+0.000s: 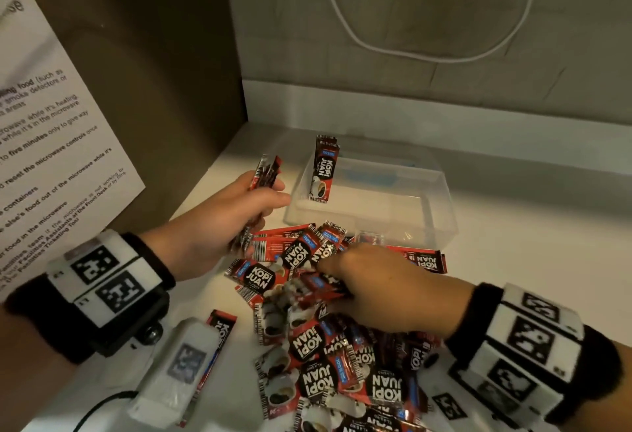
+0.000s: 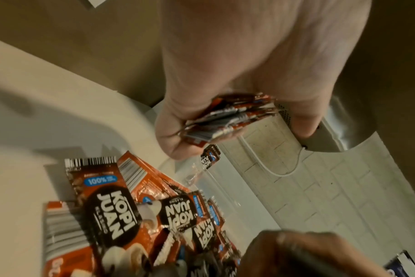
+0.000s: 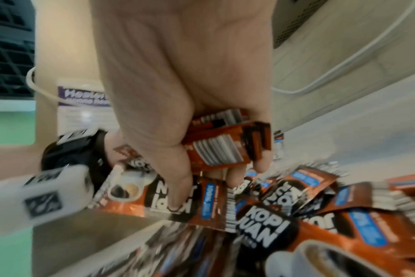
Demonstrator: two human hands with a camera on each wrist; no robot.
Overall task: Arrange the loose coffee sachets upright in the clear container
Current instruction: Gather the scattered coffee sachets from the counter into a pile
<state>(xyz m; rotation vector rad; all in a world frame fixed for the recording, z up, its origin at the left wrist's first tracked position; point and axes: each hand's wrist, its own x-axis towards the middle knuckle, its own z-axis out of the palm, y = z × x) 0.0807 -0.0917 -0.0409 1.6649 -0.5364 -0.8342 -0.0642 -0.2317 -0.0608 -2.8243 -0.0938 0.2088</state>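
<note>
A heap of red and black coffee sachets [image 1: 328,346] lies on the white counter in front of the clear container [image 1: 427,212]. A few sachets [image 1: 323,168] stand upright against the container's left wall. My left hand [image 1: 239,212] hovers left of the container and grips a stack of sachets [image 2: 228,120] edge-on between thumb and fingers. My right hand [image 1: 372,288] is down on the heap, fingers curled round a couple of sachets [image 3: 225,142]; the right wrist view is blurred.
A brown panel [image 1: 154,89] with a printed notice [image 1: 51,144] closes off the left. A tiled wall with a white cable [image 1: 427,52] stands behind the container. A white tagged device [image 1: 181,366] lies at the counter's front left.
</note>
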